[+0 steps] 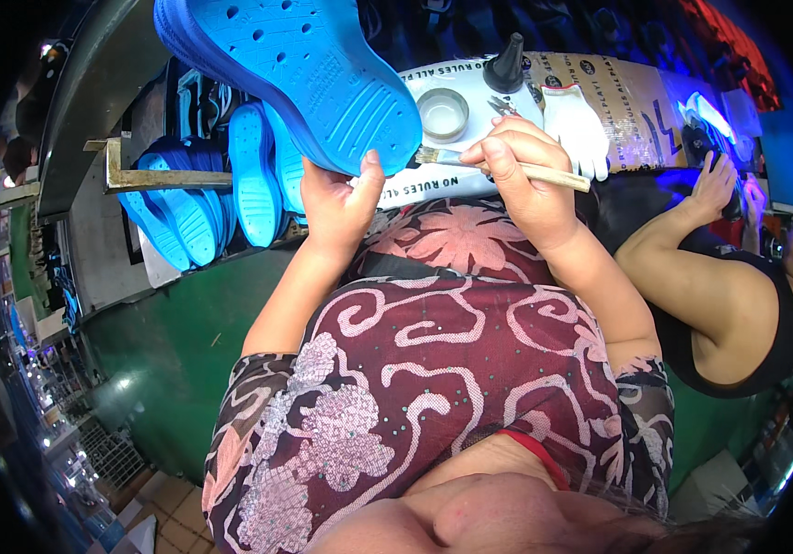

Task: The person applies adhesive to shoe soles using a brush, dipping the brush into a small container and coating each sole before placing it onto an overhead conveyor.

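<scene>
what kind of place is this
Most likely a small shoe-making workshop. The left hand holds up a blue sole, the right hand grips a brush near a small round tin, and more blue soles are stacked beside the bench.

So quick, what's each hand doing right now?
Left hand: closed on the heel of the blue clog, sole up.
Right hand: closed on a wooden-handled brush.
</scene>
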A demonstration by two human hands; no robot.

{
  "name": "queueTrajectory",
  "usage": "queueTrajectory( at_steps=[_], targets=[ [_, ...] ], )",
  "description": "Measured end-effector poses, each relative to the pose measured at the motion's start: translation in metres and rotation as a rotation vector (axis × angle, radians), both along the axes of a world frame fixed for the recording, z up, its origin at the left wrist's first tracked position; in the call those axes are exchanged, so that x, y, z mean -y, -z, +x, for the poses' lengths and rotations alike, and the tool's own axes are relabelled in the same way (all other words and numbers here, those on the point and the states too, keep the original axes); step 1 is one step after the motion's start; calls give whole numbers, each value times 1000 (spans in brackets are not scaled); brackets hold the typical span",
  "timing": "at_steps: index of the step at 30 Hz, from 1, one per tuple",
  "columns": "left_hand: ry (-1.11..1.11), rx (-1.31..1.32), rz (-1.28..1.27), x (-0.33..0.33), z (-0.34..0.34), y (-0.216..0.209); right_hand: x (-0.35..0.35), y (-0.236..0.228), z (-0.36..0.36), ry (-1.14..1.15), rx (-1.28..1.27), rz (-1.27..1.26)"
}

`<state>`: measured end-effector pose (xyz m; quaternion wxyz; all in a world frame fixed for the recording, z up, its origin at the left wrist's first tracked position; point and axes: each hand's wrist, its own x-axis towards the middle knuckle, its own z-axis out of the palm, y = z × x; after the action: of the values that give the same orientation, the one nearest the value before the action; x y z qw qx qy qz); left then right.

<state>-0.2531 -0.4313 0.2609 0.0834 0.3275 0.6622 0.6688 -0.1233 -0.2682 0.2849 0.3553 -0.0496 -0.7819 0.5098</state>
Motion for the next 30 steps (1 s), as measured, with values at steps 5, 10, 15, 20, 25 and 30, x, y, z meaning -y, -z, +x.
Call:
queueTrajectory(
  at_steps=[5,10,15,20,25,30],
  targets=[
    [-6,-83,24,5,4,2,5,3,-8,17,-35,95],
    [-26,-193,66,6,4,3,6,0,-9,56,-28,232],
    [-35,-278,72,8,1,4,5,-4,-7,88,-40,272],
    [-9,-212,66,8,2,4,6,-4,-12,35,-100,252],
    [-14,-224,64,9,0,6,2,2,-11,70,-60,336],
    [-17,-241,53,9,1,6,2,0,-8,93,-65,347]
  ],
)
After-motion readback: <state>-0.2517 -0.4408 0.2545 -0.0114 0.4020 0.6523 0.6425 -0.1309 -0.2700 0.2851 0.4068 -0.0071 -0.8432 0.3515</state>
